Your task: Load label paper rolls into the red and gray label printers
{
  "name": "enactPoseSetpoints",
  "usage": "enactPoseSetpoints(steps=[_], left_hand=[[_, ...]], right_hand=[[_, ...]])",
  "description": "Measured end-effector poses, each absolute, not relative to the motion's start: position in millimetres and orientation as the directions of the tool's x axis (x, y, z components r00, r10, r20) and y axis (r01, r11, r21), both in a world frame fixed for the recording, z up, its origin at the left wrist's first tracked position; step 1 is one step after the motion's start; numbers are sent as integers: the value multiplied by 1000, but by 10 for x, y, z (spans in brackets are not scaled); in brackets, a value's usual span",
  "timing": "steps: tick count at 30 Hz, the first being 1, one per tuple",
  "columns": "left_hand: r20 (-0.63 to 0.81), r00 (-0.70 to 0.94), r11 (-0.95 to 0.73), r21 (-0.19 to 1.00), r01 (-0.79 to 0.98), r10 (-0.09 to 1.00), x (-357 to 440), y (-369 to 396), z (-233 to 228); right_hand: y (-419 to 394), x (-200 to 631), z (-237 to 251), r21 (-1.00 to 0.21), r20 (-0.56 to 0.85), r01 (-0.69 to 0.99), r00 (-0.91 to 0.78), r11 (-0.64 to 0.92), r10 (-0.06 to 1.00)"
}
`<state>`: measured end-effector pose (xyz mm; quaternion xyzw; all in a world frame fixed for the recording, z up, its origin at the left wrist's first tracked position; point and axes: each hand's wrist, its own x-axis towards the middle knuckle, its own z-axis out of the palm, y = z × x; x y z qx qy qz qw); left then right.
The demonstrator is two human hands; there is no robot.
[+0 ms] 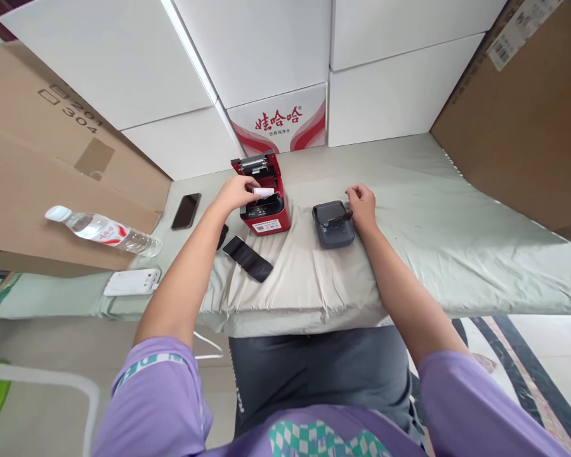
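Head view: the white paper roll (263, 191) sits over the open red printer (265, 203), your left hand (235, 192) with fingers clamped on it; keep it square to the bay; your right hand (361, 204) rests on the grey printer (333, 223), its grip unclear; the bay's inside is hidden.

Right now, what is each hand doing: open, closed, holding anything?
Left hand: closed on a small white paper roll over the open red printer.
Right hand: fingers curled, resting against the grey printer; a grip cannot be told.
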<state>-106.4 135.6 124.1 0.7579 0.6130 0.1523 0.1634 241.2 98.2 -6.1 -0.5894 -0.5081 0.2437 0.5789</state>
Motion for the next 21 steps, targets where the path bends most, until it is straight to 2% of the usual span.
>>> enactPoseSetpoints(steps=[5, 7, 11, 18, 20, 21], left_hand=[[-34, 204, -141, 616, 775, 978, -1157, 1338, 1172], [-20, 207, -150, 619, 771, 978, -1164, 1342, 1143], [-13, 251, -214, 484, 849, 968, -1109, 1376, 1143], [-107, 246, -231, 133, 964, 963, -951, 1498, 1216], [-180, 247, -235, 89, 968, 952, -928, 1516, 1272], [-223, 253, -235, 108, 966, 941, -922, 1514, 1309]], right_hand=[[965, 2385, -13, -961, 222, 247, 434, 122, 873], [961, 2377, 3, -961, 222, 251, 433, 120, 874], [971, 2377, 0, -960, 227, 250, 433, 126, 872], [969, 2384, -22, -958, 238, 254, 429, 137, 871], [966, 2387, -24, -958, 237, 252, 426, 137, 873], [965, 2388, -23, -958, 236, 253, 425, 135, 874]])
